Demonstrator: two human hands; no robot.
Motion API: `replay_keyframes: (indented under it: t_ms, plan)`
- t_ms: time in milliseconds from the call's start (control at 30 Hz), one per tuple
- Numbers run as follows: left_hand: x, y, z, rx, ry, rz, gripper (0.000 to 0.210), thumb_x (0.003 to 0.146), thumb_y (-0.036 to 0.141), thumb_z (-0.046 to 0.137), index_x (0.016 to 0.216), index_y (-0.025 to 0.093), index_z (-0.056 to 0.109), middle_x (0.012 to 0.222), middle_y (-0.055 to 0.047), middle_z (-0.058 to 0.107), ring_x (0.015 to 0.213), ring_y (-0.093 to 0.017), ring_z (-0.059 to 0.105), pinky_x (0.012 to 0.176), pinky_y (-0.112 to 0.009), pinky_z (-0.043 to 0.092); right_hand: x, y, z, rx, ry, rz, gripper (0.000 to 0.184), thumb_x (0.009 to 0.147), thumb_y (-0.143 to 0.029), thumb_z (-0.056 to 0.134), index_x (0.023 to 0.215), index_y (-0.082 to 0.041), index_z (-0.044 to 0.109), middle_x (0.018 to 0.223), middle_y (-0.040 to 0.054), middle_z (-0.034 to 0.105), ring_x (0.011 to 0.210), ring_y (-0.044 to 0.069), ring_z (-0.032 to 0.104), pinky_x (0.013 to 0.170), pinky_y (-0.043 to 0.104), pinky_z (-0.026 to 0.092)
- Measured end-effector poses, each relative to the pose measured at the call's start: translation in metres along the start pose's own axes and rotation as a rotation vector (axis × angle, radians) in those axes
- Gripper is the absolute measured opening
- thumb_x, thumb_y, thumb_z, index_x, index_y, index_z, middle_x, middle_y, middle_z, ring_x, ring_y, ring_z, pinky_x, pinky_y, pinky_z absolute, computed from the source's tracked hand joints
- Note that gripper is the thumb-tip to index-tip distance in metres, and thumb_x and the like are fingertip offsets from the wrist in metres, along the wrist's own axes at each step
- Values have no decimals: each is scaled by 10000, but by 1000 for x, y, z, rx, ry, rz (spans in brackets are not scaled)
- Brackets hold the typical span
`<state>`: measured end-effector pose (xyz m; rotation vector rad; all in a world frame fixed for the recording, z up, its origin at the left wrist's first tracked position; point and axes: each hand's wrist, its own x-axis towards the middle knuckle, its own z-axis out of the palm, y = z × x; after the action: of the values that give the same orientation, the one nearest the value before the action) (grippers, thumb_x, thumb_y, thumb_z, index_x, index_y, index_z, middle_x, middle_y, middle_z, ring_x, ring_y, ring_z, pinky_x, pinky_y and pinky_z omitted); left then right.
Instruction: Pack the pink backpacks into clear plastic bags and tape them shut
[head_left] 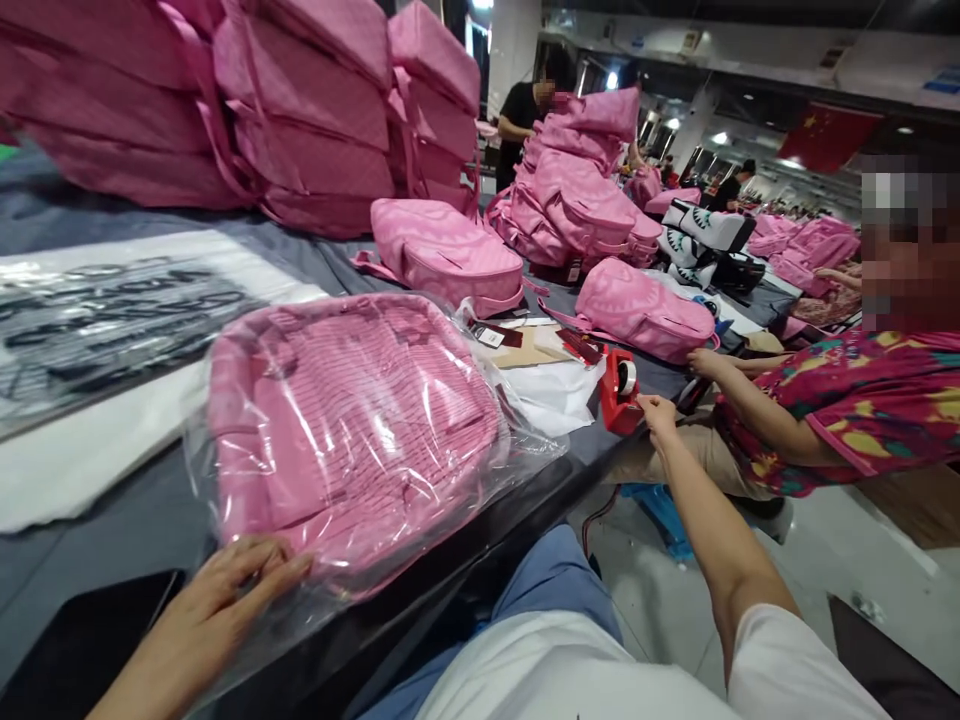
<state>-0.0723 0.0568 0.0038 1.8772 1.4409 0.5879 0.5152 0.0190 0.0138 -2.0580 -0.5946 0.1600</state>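
Note:
A pink backpack [367, 420] lies flat before me with its striped padded side up, inside a clear plastic bag [525, 452]. My left hand [232, 590] is at the bag's near left corner, thumb and bent fingers closing on the plastic; the fingertips are partly hidden. Out to the right, my right hand [657, 412] pinches at the front of a red tape dispenser [619, 392], where the tape end would be. The strip itself is too small to make out. A white roll of tape [627, 376] sits in the dispenser.
Stacked pink backpacks [300, 110] rise at the back left. Printed plastic bags [112, 310] lie left, a black phone-like slab [90, 640] near left. Tags [499, 337] and white paper [559, 390] lie beyond. A co-worker in a patterned shirt [870, 410] sits right, a hand near another backpack [641, 308].

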Motion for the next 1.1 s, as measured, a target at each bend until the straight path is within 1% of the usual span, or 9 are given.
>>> replay_keyframes:
  t_ms: [100, 200, 367, 467, 600, 767, 933, 1000, 1100]
  plan:
    - [-1, -1, 0, -42, -50, -43, 400, 693, 642, 613, 477, 309, 567, 651, 29, 649, 791, -275, 648, 859, -403, 570, -4, -3, -7, 14, 42, -47, 374, 696, -573, 628, 611, -223, 531, 682, 82, 654, 726, 228, 568, 692, 334, 429]
    - [-3, 1, 3, -61, 35, -103, 368, 641, 658, 615, 483, 326, 613, 730, 37, 702, 900, -301, 665, 910, -433, 548, -22, -2, -20, 49, 63, -87, 283, 741, -493, 622, 683, -234, 522, 808, 110, 689, 831, 252, 584, 756, 346, 439]
    - [-3, 3, 6, -64, 35, -74, 378, 640, 647, 607, 479, 305, 603, 700, 48, 682, 856, -270, 652, 858, -392, 523, -67, 15, -21, 226, -8, 28, 340, 860, -506, 603, 718, -257, 420, 596, -29, 500, 571, 160, 455, 569, 279, 400]
    - [-3, 3, 5, -46, 17, -18, 448, 693, 654, 589, 483, 260, 544, 637, 38, 620, 751, -229, 604, 796, -351, 501, -90, 8, -2, 384, -190, 131, 460, 902, -488, 642, 684, -261, 307, 534, -102, 304, 462, 105, 302, 453, 222, 315]
    - [-12, 12, 9, -91, 42, 30, 444, 757, 609, 572, 531, 232, 512, 641, -4, 554, 692, -208, 536, 723, -336, 463, -130, -46, 13, 628, -602, 138, 503, 881, -409, 734, 681, -242, 305, 582, -97, 253, 473, 89, 249, 416, 193, 278]
    - [-6, 13, 12, -141, 35, 22, 316, 787, 415, 593, 561, 211, 503, 708, -15, 520, 785, -204, 517, 790, -339, 426, -180, -148, 30, 839, -1163, -326, 423, 918, -545, 701, 780, -247, 435, 637, -68, 299, 537, 118, 267, 487, 239, 283]
    - [-2, 10, 13, -143, 37, 3, 298, 812, 294, 634, 575, 205, 477, 711, 0, 509, 827, -200, 511, 810, -330, 409, -240, -219, 114, 181, -1832, -973, 406, 950, -551, 648, 810, -214, 470, 739, -43, 411, 649, 117, 346, 610, 266, 311]
    - [-3, 10, 14, -140, 31, 13, 307, 826, 298, 633, 581, 204, 474, 721, 4, 506, 839, -199, 512, 810, -326, 403, -258, -228, 155, -129, -1964, -1158, 388, 962, -519, 630, 796, -206, 471, 713, -48, 421, 650, 115, 353, 628, 267, 297]
    - [-4, 11, 14, -135, 22, 20, 314, 834, 307, 626, 586, 206, 463, 722, 8, 498, 846, -198, 508, 805, -322, 394, -272, -230, 196, -568, -1890, -1287, 352, 894, -476, 734, 826, -196, 531, 704, -35, 520, 654, 123, 428, 622, 262, 283]
